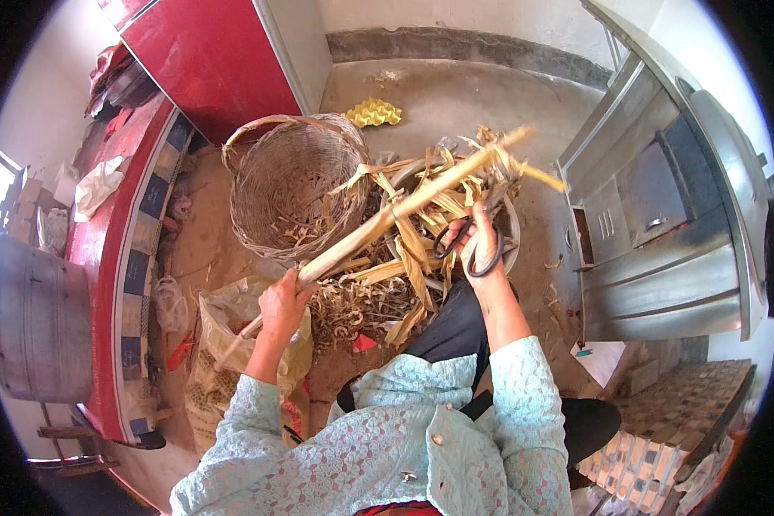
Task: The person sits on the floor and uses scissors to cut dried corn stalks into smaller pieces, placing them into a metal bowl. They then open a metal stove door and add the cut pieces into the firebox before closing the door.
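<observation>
Left hand [284, 303] was closed tight round a long, pale-tan dry stalk [378, 225], gripping toward its near end. Right hand [480, 239] had fingers curled through the loops of dark-handled metal scissors [500, 249] — loops apart, blades up by the stalk's leafy far end; couldn't tell how wide the blades were or whether they touched it. Stalk ran diagonally, near end over a yellowish plastic sack [265, 378], far end over a round, pale basin [514, 236] heaped with dry, straw-coloured leaves [414, 258]. Basin sat on the grey-brown floor [456, 95], toward its right edge, where a silver metal stove [611, 211] stood. Left of basin: round, brown wicker basket [258, 198], shreds inside. Loose tan scraps [344, 318] covered the floor between sack and basin. Yellow moulded egg tray [374, 113] lay past the basket — nearer the floor's far edge. Red-topped, tile-fronted counter [112, 236] lined the left edge.
</observation>
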Tool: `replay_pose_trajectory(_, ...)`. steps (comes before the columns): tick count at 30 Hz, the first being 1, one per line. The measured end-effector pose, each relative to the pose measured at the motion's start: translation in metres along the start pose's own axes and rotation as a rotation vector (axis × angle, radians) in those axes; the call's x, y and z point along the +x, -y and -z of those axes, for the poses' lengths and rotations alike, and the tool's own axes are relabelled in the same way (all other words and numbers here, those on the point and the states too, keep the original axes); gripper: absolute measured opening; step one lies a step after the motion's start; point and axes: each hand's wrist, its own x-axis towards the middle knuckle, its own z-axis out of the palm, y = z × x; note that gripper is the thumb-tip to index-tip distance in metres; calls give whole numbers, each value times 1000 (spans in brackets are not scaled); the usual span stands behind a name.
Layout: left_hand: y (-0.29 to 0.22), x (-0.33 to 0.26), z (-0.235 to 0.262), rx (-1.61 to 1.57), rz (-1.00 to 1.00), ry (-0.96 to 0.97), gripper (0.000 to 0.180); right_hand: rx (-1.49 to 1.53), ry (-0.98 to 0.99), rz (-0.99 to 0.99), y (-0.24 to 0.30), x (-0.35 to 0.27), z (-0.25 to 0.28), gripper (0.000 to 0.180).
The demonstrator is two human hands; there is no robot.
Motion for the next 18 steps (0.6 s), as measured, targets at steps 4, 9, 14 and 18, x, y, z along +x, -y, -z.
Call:
replay_pose_trajectory(4,-12,6,-11,-13,-24,-128,30,-304,142,-58,-7,-8,-8,37)
replay_pose_trajectory(9,-29,12,-17,-37,-39,-135,30,-427,260,-78,-13,-11,-12,30)
replay_pose_trajectory(14,-38,11,-21,-72,-25,-122,36,-554,291,7,-15,-10,-11,39)
replay_pose_trajectory(18,-39,6,-23,-77,-96,-212,34,-662,226,60,-14,-5,-9,36)
